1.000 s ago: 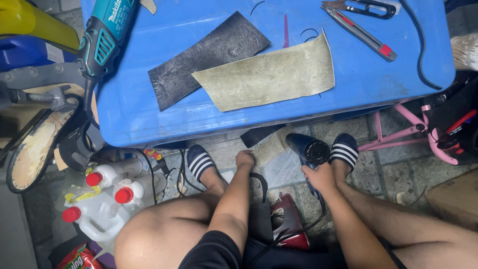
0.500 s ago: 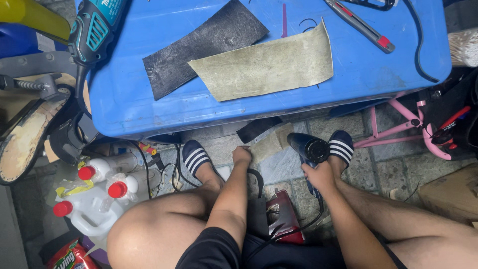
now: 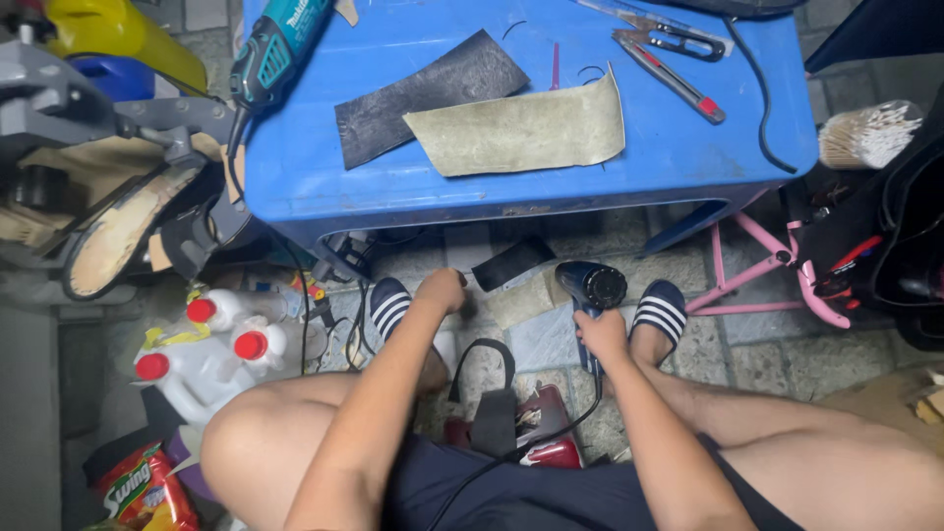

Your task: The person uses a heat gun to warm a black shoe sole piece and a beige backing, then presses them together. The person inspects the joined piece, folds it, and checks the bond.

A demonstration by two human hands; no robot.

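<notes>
The person sits low, knees wide, both arms reaching down to the stone-paved floor [image 3: 551,344] in front of the blue plastic desk [image 3: 315,187]. The right hand [image 3: 602,334] has its grip clamped around the handle of a dark hair-dryer-shaped heat gun [image 3: 593,287], whose round nozzle faces up just below the desk's near edge, its black cord running back between the legs. The left hand [image 3: 442,290] is curled, fingers together, at a flat black piece of rubber-like sheet [image 3: 511,263] lying on the floor under the desk's near edge; whether it actually pinches the piece I cannot tell. Both feet wear dark slides with white stripes, one just beside each hand.

On the desk, a black textured sheet [image 3: 423,98] lies partly under a tan, curling sheet [image 3: 521,133], the tan one reaching almost to the near edge. A teal angle grinder [image 3: 280,49] hangs over the far left corner. A red-tipped utility knife [image 3: 669,74] and scissors [image 3: 654,29] lie toward the far right corner, and a black cable [image 3: 757,108] trails to the right edge.

Room on the floor is tight: white jugs with red caps [image 3: 211,344] crowd the left knee, a metal shoe stand with a worn sole [image 3: 118,231] sits off the desk's left edge, and a pink metal frame [image 3: 757,275] stands beyond the right foot. The only open patch is the strip of paving between the two feet.
</notes>
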